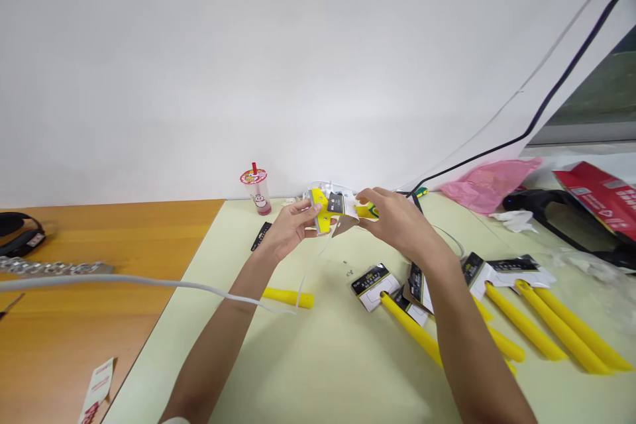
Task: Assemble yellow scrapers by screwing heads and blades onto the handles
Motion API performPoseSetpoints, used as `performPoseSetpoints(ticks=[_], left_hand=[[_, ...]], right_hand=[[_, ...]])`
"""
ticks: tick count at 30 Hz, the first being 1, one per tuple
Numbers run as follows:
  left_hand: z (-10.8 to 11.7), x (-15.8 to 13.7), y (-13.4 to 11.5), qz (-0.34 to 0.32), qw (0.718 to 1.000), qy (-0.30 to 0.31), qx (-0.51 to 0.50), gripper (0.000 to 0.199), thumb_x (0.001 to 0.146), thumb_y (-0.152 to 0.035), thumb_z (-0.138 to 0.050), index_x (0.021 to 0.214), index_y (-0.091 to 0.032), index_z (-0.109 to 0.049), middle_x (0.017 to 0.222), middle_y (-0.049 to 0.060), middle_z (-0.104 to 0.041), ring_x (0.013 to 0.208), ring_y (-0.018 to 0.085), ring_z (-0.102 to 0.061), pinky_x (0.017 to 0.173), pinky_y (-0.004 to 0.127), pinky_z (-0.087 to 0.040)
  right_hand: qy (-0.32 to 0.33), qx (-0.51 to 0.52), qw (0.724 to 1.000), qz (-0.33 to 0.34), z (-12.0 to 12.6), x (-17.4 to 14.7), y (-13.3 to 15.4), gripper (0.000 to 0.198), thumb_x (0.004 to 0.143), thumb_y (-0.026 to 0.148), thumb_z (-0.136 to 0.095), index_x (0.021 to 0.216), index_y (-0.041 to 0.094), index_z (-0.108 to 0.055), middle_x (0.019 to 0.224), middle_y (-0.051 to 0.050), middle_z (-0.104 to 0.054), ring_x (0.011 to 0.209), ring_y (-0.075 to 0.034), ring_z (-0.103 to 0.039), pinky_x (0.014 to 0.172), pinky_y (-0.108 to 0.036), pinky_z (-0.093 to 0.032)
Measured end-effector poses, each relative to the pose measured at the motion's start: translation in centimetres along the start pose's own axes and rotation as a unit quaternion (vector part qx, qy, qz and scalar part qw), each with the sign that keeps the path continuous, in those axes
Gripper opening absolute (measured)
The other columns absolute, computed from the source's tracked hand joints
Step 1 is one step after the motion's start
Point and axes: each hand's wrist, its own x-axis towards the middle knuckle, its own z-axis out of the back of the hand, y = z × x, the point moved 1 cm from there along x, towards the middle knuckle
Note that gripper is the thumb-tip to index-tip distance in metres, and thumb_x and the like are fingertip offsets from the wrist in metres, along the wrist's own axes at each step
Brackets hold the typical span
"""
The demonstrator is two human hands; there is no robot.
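Observation:
A yellow scraper with a wide metal-edged head is held up over the table between my two hands. My left hand pinches its head, thumb on top and fingers beneath. At the other end, my right hand is closed around the yellow-and-green handle. A black-and-white cardboard label wraps the scraper's neck between the hands. Beneath my left forearm lies a yellow handle, partly hidden. Near my right forearm are several yellow handles with black-and-white cards, some covered by the arm.
A lidded drink cup stands by the wall. A white cable crosses in front at left. Small metal bits lie mid-table. To the right are a pink bag and a red box. A wooden table adjoins at left.

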Motion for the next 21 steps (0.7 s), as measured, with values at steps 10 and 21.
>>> performPoseSetpoints(ticks=[10, 21], left_hand=[[0.8, 0.9, 1.2, 0.014, 0.997, 0.010, -0.080, 0.045, 0.087, -0.036, -0.094, 0.124, -0.020, -0.074, 0.130, 0.014, -0.080, 0.108, 0.030, -0.083, 0.100, 0.047, -0.067], [-0.4, 0.3, 1.4, 0.027, 0.997, 0.058, -0.050, 0.051, 0.089, -0.040, -0.093, 0.133, -0.021, -0.074, 0.141, 0.016, -0.077, 0.102, 0.030, -0.084, 0.091, 0.041, -0.067]], right_hand=[[-0.197, 0.344, 0.917, 0.041, 3.6, -2.9, -0.3, 0.036, 0.110, 0.038, -0.060, 0.143, 0.027, -0.050, 0.120, -0.010, -0.065, 0.092, -0.023, -0.070, 0.080, -0.039, -0.061], [-0.281, 0.546, 0.778, 0.136, 1.4, -1.5, 3.6, 0.034, 0.106, 0.041, -0.078, 0.119, 0.031, -0.048, 0.111, -0.001, -0.072, 0.096, -0.021, -0.081, 0.090, -0.042, -0.071]])
